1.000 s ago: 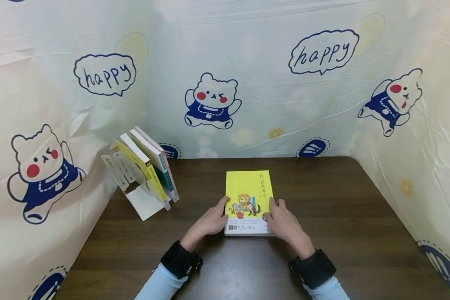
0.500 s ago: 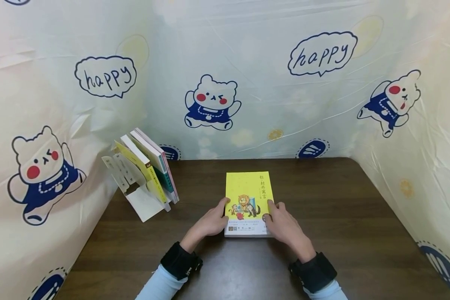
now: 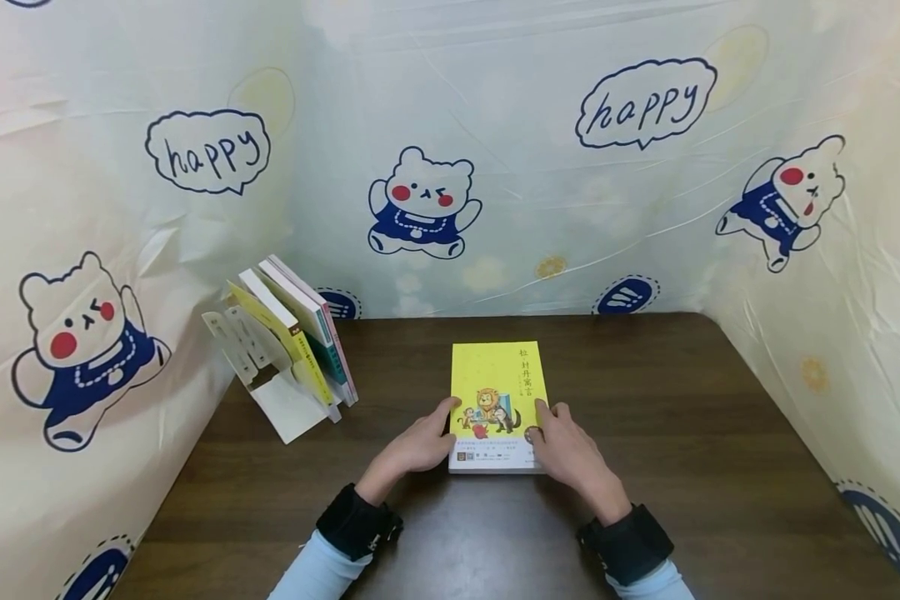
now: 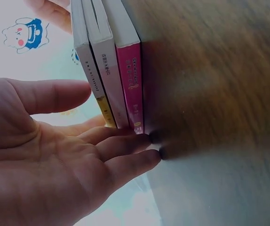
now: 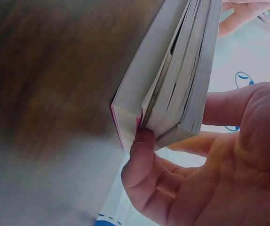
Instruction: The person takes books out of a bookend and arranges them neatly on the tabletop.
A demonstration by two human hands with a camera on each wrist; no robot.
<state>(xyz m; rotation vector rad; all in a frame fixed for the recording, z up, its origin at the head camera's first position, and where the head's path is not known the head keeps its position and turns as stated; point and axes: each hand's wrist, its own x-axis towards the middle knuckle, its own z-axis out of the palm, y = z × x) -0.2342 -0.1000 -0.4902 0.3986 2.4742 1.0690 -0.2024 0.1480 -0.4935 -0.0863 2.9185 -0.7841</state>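
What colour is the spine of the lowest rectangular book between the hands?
Its long, narrow spine is magenta, best seen in the left wrist view.

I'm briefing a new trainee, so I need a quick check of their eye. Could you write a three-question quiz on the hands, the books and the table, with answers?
1. Multiple choice: what is the main colour of the top book in the stack between the left hand and right hand?
a) dark blue
b) yellow
c) black

2. True or false: the book rack stands to the right of both hands.

3. Short answer: in the left wrist view, what colour is the spine nearest the table?

Key
1. b
2. False; the book rack stands to the left.
3. Pink
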